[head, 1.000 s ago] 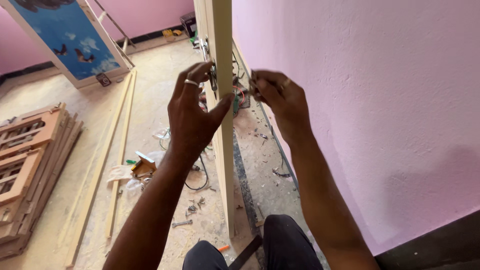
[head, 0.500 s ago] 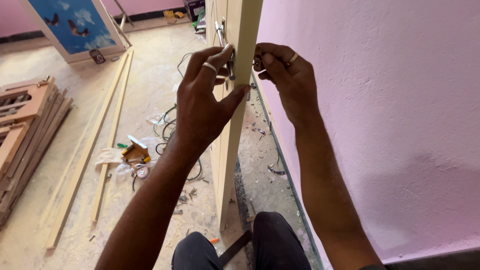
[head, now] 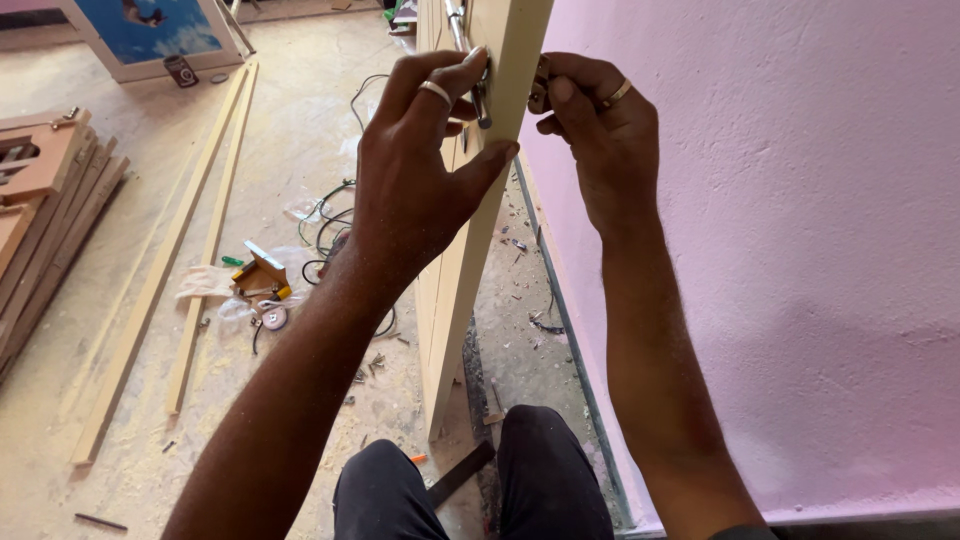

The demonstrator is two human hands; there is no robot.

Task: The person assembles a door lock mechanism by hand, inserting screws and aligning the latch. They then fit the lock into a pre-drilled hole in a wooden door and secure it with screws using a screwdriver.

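A pale wooden door (head: 455, 300) stands on edge on the floor, running away from me between my knees. My left hand (head: 425, 170), with a ring on one finger, wraps the door's left face and its fingers hold a metal lever handle (head: 480, 95) there. My right hand (head: 595, 140), also ringed, reaches around the door's right face and pinches a small brass-coloured metal fitting (head: 539, 90) against it. Both hands sit near the top of the view.
A pink wall (head: 790, 250) rises close on the right. Long wooden strips (head: 195, 270) lie on the dusty floor, with stacked wooden frames (head: 45, 200) at the left. Cables, small tools (head: 262, 275) and wood shavings litter the floor beside the door.
The view has drawn nearer to the door and hands. My left hand's fingers shifted onto the lever handle, while my right hand stays at the fitting on the far face.
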